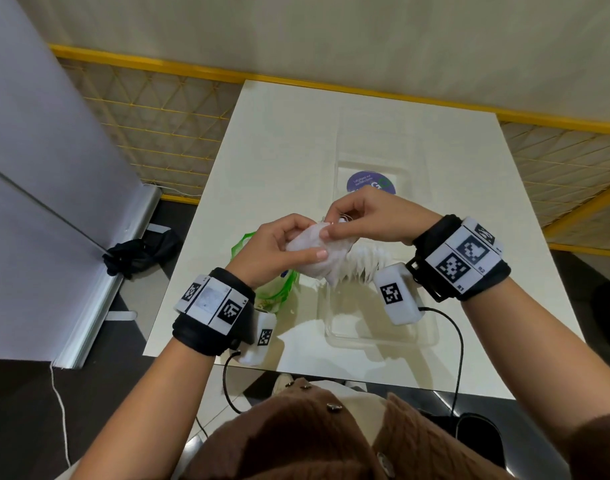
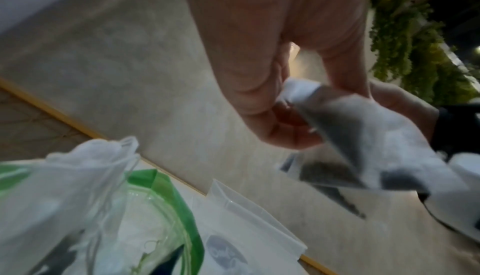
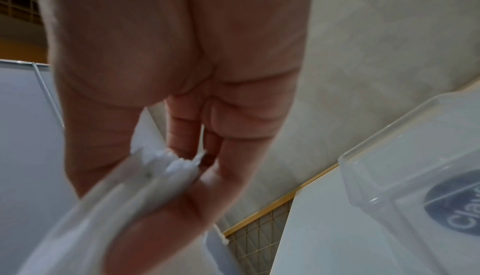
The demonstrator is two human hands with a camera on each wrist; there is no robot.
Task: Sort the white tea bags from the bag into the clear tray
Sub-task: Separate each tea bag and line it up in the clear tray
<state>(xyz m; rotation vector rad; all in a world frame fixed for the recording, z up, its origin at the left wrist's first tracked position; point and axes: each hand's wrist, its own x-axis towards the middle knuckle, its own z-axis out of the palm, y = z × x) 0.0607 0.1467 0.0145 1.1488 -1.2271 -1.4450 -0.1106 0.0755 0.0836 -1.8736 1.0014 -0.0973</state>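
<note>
Over the middle of the white table (image 1: 435, 168) both hands hold one bundle of white tea bags (image 1: 317, 265). My left hand (image 1: 307, 237) cups the bundle from the left, thumb across its front. My right hand (image 1: 331, 225) pinches its top edge. The left wrist view shows my left hand (image 2: 280, 119) curled on the tea bags (image 2: 389, 146). In the right wrist view my right hand (image 3: 182, 166) pinches the tea bags' top (image 3: 130, 197). A green-edged clear bag (image 1: 272, 289) lies under my left wrist. The clear tray (image 1: 379, 341) holds a row of white tea bags (image 1: 365, 261).
A clear lid part with a round purple sticker (image 1: 371, 183) lies beyond the hands. A grey partition (image 1: 37, 168) stands on the left, with a black item (image 1: 140, 254) on the floor beside it. Yellow-framed netting (image 1: 158, 116) runs behind the table.
</note>
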